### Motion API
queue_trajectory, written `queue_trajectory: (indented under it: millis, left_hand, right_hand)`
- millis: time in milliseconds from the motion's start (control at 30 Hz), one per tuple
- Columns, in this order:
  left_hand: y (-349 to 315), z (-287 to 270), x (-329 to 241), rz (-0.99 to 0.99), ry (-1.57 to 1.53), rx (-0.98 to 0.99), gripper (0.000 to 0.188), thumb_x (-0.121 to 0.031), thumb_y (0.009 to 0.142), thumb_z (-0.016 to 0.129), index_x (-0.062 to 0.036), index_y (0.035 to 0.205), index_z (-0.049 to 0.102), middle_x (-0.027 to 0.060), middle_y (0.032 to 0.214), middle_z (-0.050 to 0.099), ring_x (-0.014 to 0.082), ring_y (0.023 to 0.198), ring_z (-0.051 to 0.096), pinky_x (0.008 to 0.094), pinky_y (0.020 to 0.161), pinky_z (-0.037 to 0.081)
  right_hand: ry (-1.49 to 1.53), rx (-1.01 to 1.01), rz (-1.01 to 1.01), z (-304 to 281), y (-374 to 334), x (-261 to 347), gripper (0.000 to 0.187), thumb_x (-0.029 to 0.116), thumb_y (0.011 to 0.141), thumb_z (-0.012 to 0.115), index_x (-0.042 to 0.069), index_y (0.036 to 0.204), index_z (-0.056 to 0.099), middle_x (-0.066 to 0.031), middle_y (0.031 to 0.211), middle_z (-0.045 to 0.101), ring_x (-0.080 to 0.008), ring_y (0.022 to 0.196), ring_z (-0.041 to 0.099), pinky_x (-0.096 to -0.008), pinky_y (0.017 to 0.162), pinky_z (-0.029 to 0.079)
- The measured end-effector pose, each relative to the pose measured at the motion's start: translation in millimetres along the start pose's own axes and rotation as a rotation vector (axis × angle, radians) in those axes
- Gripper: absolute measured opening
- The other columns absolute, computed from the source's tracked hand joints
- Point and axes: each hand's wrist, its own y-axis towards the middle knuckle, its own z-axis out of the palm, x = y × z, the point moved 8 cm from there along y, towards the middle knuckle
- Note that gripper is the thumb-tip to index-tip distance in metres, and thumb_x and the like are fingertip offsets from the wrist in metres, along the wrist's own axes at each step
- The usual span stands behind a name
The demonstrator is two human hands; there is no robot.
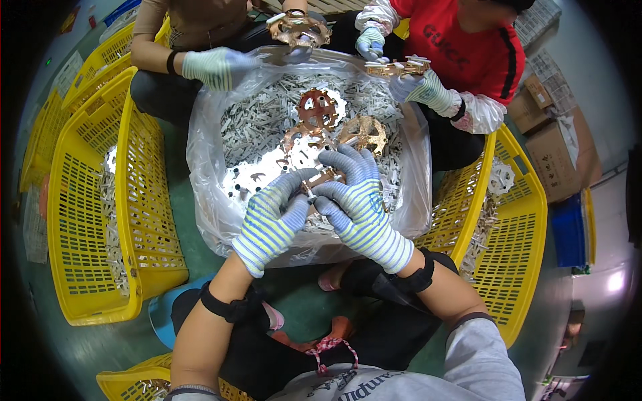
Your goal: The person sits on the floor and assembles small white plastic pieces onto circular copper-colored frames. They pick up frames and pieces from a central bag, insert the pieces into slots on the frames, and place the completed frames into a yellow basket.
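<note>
Pinching: left hand [271,217] and right hand [361,207], grip clamped on the coppery part [329,176] from both sides, looks like.
Coppery part: held up over the clear plastic liner [208,200], right between the two hands.
Handling: imo brace it firmly with one hand, keep the other's touch light, don't force it.
Lettering: readable print on the grey shirt [374,386] and red shirt [485,57]; cardboard box [558,160] markings too small from here.

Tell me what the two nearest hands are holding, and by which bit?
The left hand and right hand hold a copper-coloured metal part by its opposite sides; fingers hide its full shape.
</note>
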Motion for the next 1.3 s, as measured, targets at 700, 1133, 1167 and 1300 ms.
queue_trajectory:
  millis: [700, 1133, 1167, 1300]
  left_hand:
    - [4, -15, 34, -0.354, -0.388, -0.081, 0.032, -0.027, 0.093, 0.064, -0.0014, 0.112, 0.065, -0.0005, 0.08, 0.063, 0.0058, 0.069, 0.056, 0.0215, 0.063, 0.045]
    - [6, -6, 21, -0.436, -0.472, 0.046, 0.061, -0.023, 0.089, 0.068, -0.0021, 0.14, 0.043, 0.0066, 0.114, 0.06, 0.0127, 0.095, 0.059, 0.0274, 0.085, 0.051]
    - [7, 4, 22, -0.384, -0.485, 0.133, 0.059, -0.023, 0.089, 0.068, -0.0025, 0.139, 0.045, 0.0068, 0.113, 0.061, 0.0132, 0.095, 0.06, 0.0287, 0.085, 0.052]
    - [1, 6, 38, -0.387, -0.603, 0.099, 0.048, -0.021, 0.091, 0.067, -0.0031, 0.133, 0.051, 0.0079, 0.112, 0.062, 0.0146, 0.094, 0.063, 0.0326, 0.085, 0.054]
  right_hand:
    - [0.92, 0.249, 0.528, 22, -12, -35, 0.051, 0.028, 0.098, 0.058, 0.002, 0.139, 0.044, -0.0026, 0.1, 0.06, -0.0071, 0.087, 0.054, -0.0235, 0.078, 0.047]
    - [1.306, -0.096, 0.693, 21, -15, -81, 0.051, 0.026, 0.099, 0.055, -0.001, 0.14, 0.04, -0.0067, 0.095, 0.063, -0.0132, 0.084, 0.063, -0.0261, 0.075, 0.054]
    - [1.465, -0.174, 0.687, 24, -15, -87, 0.052, 0.02, 0.098, 0.055, -0.002, 0.141, 0.037, -0.0092, 0.102, 0.063, -0.016, 0.092, 0.063, -0.0298, 0.083, 0.054]
    - [1.667, -0.079, 0.712, 30, -9, -69, 0.051, 0.016, 0.095, 0.058, -0.001, 0.139, 0.039, -0.0099, 0.115, 0.059, -0.0179, 0.106, 0.059, -0.0317, 0.094, 0.049]
